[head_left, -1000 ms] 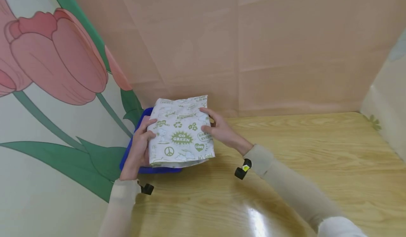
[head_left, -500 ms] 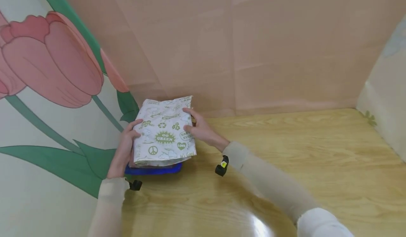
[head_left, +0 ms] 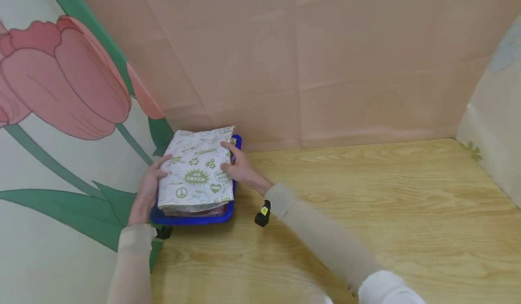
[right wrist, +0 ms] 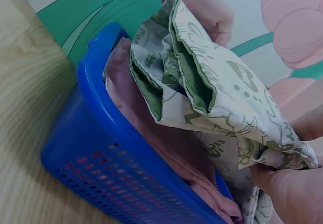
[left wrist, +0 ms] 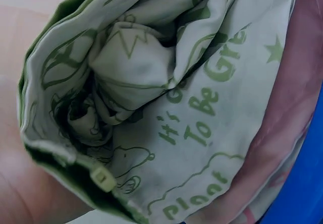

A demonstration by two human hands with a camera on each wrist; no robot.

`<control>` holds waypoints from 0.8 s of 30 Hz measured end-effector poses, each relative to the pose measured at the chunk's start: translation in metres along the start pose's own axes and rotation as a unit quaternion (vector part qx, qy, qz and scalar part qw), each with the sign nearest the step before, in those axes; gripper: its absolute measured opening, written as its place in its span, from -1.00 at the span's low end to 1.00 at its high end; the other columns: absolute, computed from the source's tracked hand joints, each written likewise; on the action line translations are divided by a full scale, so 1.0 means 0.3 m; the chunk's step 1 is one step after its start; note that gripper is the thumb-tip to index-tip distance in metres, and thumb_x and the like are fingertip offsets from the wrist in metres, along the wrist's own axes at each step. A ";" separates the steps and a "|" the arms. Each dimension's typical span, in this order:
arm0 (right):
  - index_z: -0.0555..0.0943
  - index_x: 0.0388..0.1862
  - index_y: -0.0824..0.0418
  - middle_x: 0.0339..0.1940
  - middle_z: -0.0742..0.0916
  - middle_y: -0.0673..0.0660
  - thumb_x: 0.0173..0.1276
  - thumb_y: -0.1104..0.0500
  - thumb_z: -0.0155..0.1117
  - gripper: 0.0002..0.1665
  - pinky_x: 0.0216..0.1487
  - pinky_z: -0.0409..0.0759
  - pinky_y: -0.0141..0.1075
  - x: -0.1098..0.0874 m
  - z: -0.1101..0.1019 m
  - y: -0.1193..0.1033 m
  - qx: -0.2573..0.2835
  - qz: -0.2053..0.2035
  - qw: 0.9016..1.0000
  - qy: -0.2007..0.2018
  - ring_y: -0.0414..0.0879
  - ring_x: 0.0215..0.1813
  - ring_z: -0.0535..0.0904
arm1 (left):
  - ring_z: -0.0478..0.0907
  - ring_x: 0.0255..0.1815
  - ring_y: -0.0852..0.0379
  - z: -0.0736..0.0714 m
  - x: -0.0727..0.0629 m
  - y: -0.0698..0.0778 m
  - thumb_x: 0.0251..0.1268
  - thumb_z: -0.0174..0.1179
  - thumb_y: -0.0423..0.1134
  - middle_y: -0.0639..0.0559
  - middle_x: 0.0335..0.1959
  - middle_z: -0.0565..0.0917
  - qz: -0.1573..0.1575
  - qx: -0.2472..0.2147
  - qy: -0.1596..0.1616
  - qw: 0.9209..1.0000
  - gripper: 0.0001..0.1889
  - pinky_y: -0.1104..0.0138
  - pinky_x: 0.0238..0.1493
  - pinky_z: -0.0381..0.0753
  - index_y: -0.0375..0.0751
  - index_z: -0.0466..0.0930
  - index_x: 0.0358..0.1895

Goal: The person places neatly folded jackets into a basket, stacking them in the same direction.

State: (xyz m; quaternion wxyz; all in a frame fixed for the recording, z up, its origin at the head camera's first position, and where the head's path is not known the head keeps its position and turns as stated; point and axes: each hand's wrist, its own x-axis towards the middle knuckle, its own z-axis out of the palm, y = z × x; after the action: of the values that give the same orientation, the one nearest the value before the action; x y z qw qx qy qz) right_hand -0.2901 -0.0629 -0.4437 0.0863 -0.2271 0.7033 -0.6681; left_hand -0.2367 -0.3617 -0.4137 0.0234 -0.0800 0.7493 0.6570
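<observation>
A folded white cloth (head_left: 189,161) printed in green with words such as "Go Green" lies over a blue plastic basket (head_left: 195,221) in the head view. Along the cloth's left edge my left hand (head_left: 147,186) grips it, fingertips on top. My right hand (head_left: 243,168) pinches the opposite edge, index finger and thumb on the upper face. Seen from the left wrist, the folds (left wrist: 131,57) gape, with more bunched fabric inside. Pink fabric (right wrist: 131,100) sits in the basket below the cloth in the right wrist view.
The basket stands on a wood-grain table (head_left: 346,204) in the left corner. Close on its left rises a wall painted with tulips (head_left: 89,78). Behind is a pinkish-tan sheet (head_left: 244,59); a pale wall (head_left: 496,127) bounds the right side.
Both hands have carried the folded cloth leftward, over the basket. More of the basket's right and front rim and the pink fabric now shows; the head view has shifted slightly.
</observation>
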 end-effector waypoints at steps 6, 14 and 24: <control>0.22 0.74 0.07 0.21 0.56 0.19 0.51 0.35 0.26 -0.11 -0.14 0.49 -0.35 0.006 0.044 0.028 -0.003 0.012 1.000 -0.004 -0.09 -0.09 0.49 | 0.33 0.25 0.27 -0.029 0.020 -0.030 0.51 -0.27 -0.44 -0.12 0.80 -0.09 -0.013 0.005 0.012 1.000 -0.25 0.51 0.20 0.34 -0.03 0.06 0.75; 0.20 0.75 0.07 0.72 0.32 0.24 0.51 0.40 0.21 -0.11 -0.06 0.58 -0.23 -0.003 0.083 0.036 0.006 0.047 0.999 0.004 0.09 0.20 0.56 | 0.37 0.15 0.26 -0.048 0.035 -0.080 0.51 -0.29 -0.46 -0.10 0.80 -0.10 -0.026 0.013 0.019 0.999 -0.25 0.51 0.12 0.41 -0.04 0.04 0.76; 0.15 0.75 0.16 0.64 0.39 0.30 0.49 0.44 0.18 -0.09 -0.23 0.58 -0.32 -0.011 0.109 0.081 0.002 0.084 0.996 0.013 -0.13 -0.25 0.57 | 0.37 0.31 0.08 -0.055 0.045 -0.104 0.58 -0.19 -0.40 -0.15 0.79 0.00 -0.040 0.094 0.051 0.994 -0.30 0.47 0.14 0.39 -0.05 0.06 0.75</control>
State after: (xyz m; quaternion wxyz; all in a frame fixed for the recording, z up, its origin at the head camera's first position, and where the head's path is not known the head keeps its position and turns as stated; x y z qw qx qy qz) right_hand -0.2783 -0.0910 -0.4710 0.1329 -0.1583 0.7195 -0.6631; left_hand -0.2443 -0.3831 -0.4438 0.0189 -0.1406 0.8039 0.5776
